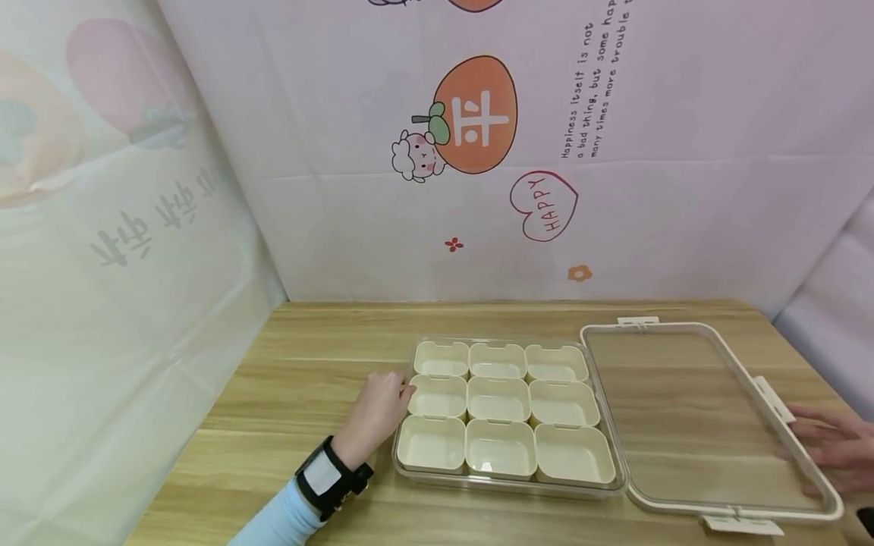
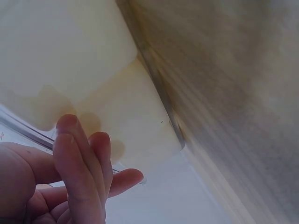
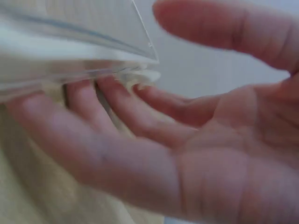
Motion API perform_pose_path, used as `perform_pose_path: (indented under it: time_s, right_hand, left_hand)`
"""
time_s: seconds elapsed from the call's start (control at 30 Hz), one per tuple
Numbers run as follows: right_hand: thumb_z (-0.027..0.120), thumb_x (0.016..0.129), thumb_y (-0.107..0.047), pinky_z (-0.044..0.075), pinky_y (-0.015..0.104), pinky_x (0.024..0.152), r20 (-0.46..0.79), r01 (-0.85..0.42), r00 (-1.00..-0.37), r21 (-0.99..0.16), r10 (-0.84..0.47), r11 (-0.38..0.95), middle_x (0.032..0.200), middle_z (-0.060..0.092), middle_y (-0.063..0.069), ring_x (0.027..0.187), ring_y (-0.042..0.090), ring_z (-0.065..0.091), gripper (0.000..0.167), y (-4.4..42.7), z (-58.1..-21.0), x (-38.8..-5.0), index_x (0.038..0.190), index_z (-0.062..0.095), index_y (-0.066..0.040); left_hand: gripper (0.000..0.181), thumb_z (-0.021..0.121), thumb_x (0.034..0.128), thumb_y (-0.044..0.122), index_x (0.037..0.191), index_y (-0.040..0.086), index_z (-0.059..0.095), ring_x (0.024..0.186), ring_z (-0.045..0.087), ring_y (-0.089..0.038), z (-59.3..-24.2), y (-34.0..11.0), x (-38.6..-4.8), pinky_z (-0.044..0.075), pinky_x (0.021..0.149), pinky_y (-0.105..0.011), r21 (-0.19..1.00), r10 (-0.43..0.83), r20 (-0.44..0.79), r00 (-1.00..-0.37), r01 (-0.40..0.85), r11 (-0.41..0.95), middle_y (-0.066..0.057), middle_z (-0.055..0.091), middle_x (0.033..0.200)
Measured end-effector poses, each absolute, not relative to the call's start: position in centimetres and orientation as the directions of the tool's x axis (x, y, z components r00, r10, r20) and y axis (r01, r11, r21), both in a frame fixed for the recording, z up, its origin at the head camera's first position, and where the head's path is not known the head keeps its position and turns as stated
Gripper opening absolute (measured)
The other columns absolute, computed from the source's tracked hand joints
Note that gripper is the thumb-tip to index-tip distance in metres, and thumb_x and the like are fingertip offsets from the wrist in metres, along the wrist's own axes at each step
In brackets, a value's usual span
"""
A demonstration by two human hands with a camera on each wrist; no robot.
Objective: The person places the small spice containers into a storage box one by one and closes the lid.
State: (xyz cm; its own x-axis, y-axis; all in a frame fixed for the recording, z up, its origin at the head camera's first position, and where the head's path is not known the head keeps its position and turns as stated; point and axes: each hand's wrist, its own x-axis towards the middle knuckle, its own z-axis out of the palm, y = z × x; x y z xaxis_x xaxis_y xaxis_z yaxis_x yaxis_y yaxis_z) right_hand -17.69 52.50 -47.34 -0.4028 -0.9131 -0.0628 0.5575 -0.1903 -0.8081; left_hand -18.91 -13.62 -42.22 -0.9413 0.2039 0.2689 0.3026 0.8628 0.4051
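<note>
A clear storage box (image 1: 512, 485) holding several cream bins (image 1: 498, 398) in rows lies on the table. At its left side my left hand (image 1: 378, 402) holds the rim, with fingers (image 2: 77, 158) against the outside of the clear wall in the left wrist view. To the right lies a clear lid (image 1: 690, 409) with a white frame and side clips, its left edge close to the box. My right hand (image 1: 836, 447) is at the lid's right edge. In the right wrist view its fingers (image 3: 126, 107) reach under the lid edge, the thumb held apart above.
The wood-grain table (image 1: 300, 394) shows to the left of the box. Behind it hangs a pale printed cloth (image 1: 355, 227), and another cloth closes off the left side. One lid clip (image 1: 743, 525) sticks out toward the front.
</note>
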Motion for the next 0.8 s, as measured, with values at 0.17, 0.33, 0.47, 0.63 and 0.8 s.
perform_pose_path:
  time_s: [0.17, 0.33, 0.47, 0.63, 0.8]
  right_hand:
    - [-0.003, 0.089, 0.019, 0.028, 0.059, 0.107, 0.197, 0.573, -0.314, -0.741, -0.929, -0.35, 0.158, 0.019, 0.001, 0.141, 0.039, 0.023, 0.085, 50.8, -48.3, -17.6, 0.15, 0.01, -0.039]
    - [-0.002, 0.088, 0.02, 0.03, 0.054, 0.109, 0.215, 0.567, -0.336, -0.732, -0.917, -0.379, 0.158, 0.018, 0.002, 0.14, 0.042, 0.021, 0.083, 50.8, -48.4, -17.4, 0.151, 0.011, -0.033]
    - [0.003, 0.093, 0.016, 0.026, 0.043, 0.114, 0.156, 0.639, -0.349, -0.682, -0.924, -0.356, 0.156, 0.025, 0.0, 0.142, 0.031, 0.022, 0.069, 51.1, -48.1, -17.5, 0.149, 0.026, -0.018]
    - [0.007, 0.094, 0.015, 0.024, 0.027, 0.114, 0.112, 0.551, -0.388, -0.767, -0.915, -0.328, 0.152, 0.033, 0.005, 0.14, 0.016, 0.029, 0.063, 51.6, -48.2, -17.9, 0.147, 0.032, -0.01]
    - [0.008, 0.091, 0.019, 0.025, 0.031, 0.113, 0.18, 0.563, -0.415, -0.719, -0.892, -0.407, 0.151, 0.032, 0.016, 0.14, 0.027, 0.028, 0.065, 51.6, -48.9, -18.2, 0.146, 0.032, -0.005]
  left_hand:
    - [0.015, 0.064, 0.0878, 0.01, 0.074, 0.003, 0.063, 0.047, 0.041, -0.005, -42.2, -13.6, -18.9, 0.034, 0.041, -0.017, 0.39, 0.199, 0.271, -0.942, 0.296, 0.872, 0.0, 0.052, 0.057]
    - [0.014, 0.063, 0.0887, 0.011, 0.077, 0.003, 0.064, 0.048, 0.043, -0.006, -42.1, -13.5, -18.9, 0.035, 0.042, -0.017, 0.397, 0.196, 0.256, -0.946, 0.288, 0.871, 0.0, 0.054, 0.059]
    - [0.014, 0.063, 0.0889, 0.011, 0.078, 0.003, 0.065, 0.048, 0.043, -0.006, -42.2, -13.4, -18.9, 0.035, 0.043, -0.017, 0.395, 0.196, 0.249, -0.948, 0.284, 0.873, -0.001, 0.055, 0.06]
    - [0.014, 0.064, 0.0885, 0.011, 0.078, 0.003, 0.065, 0.048, 0.044, -0.005, -42.2, -13.5, -18.9, 0.036, 0.043, -0.017, 0.39, 0.199, 0.254, -0.947, 0.288, 0.875, -0.002, 0.057, 0.06]
    - [0.015, 0.064, 0.0884, 0.011, 0.076, 0.003, 0.064, 0.047, 0.042, -0.005, -42.3, -13.6, -18.9, 0.035, 0.042, -0.017, 0.39, 0.203, 0.267, -0.942, 0.299, 0.871, 0.0, 0.054, 0.058]
